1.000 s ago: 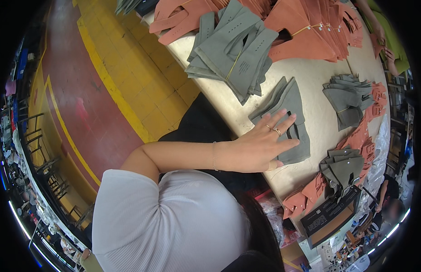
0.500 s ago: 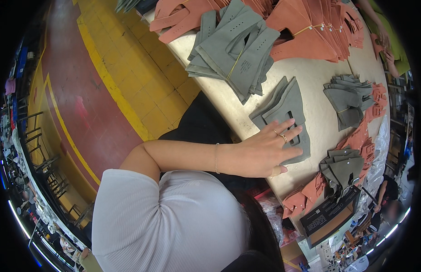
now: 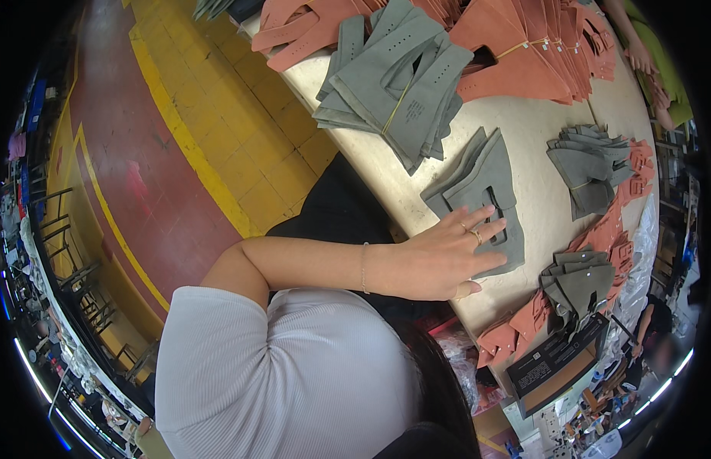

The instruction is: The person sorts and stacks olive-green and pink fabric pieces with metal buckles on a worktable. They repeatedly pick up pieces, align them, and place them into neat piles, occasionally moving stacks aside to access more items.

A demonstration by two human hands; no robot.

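My left hand (image 3: 446, 260) lies flat, palm down and fingers spread, on a small stack of grey cut suede-like pieces (image 3: 485, 183) near the table's edge. There is a ring on one finger and a thin bracelet on the wrist. The hand presses on the stack's near end and grips nothing. My right hand is out of view. My white-sleeved shoulder (image 3: 279, 367) fills the lower part of the picture.
The beige table (image 3: 539, 122) also carries a large banded bundle of grey pieces (image 3: 397, 84), rust-coloured bundles (image 3: 524, 53), and smaller grey stacks (image 3: 585, 164) (image 3: 577, 283). Another person's hand (image 3: 640, 55) rests at the far side. A dark box (image 3: 554, 359) sits below. The floor (image 3: 179, 153) is red and yellow.
My left hand has slid a little along the grey stack toward its near end, staying flat on it. Nothing else has moved.
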